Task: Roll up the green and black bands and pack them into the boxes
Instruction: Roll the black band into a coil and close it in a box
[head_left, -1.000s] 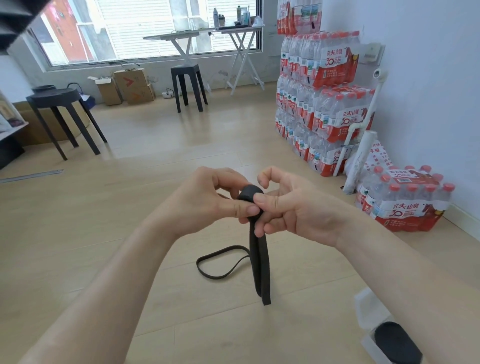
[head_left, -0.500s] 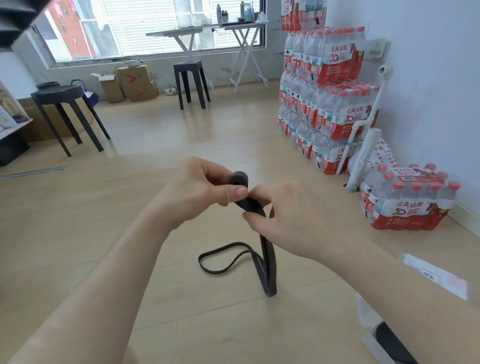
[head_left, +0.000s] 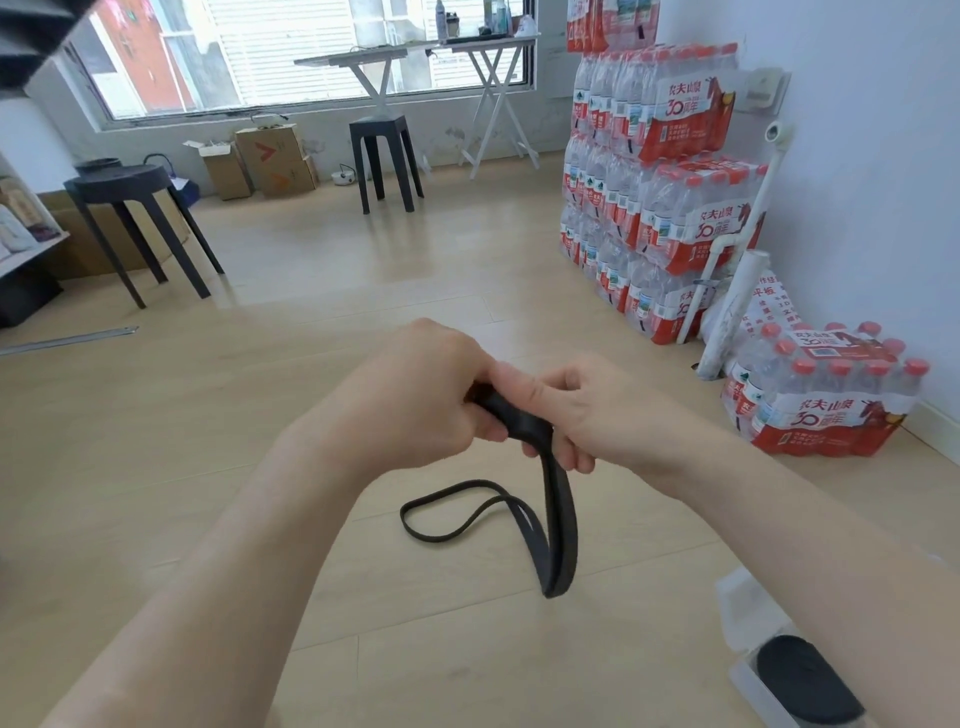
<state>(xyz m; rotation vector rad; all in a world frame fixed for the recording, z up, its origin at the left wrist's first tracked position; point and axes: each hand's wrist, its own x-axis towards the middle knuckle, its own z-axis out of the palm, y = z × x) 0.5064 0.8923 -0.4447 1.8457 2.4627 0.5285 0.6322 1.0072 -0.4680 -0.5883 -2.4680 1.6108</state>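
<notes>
A black band (head_left: 558, 525) hangs from both my hands above the wooden floor. Its rolled end is pinched inside my left hand (head_left: 421, 395), mostly hidden by the fingers. My right hand (head_left: 582, 410) grips the flat strap just beside the roll. The free loop droops down and trails left across the floor. At the bottom right, a clear plastic box (head_left: 748, 680) holds another rolled black band (head_left: 808, 680); my right forearm partly covers it. No green band is visible.
Shrink-wrapped packs of water bottles (head_left: 660, 197) are stacked along the right wall, with one more pack (head_left: 826, 395) on the floor. Two black stools (head_left: 135, 208) (head_left: 384, 156), cardboard boxes (head_left: 270, 161) and folding tables stand by the far window.
My hands have dropped lower and closer together. The roll, visible above my fingers before, is now buried in my left hand, and the hanging loop swings further to the right.
</notes>
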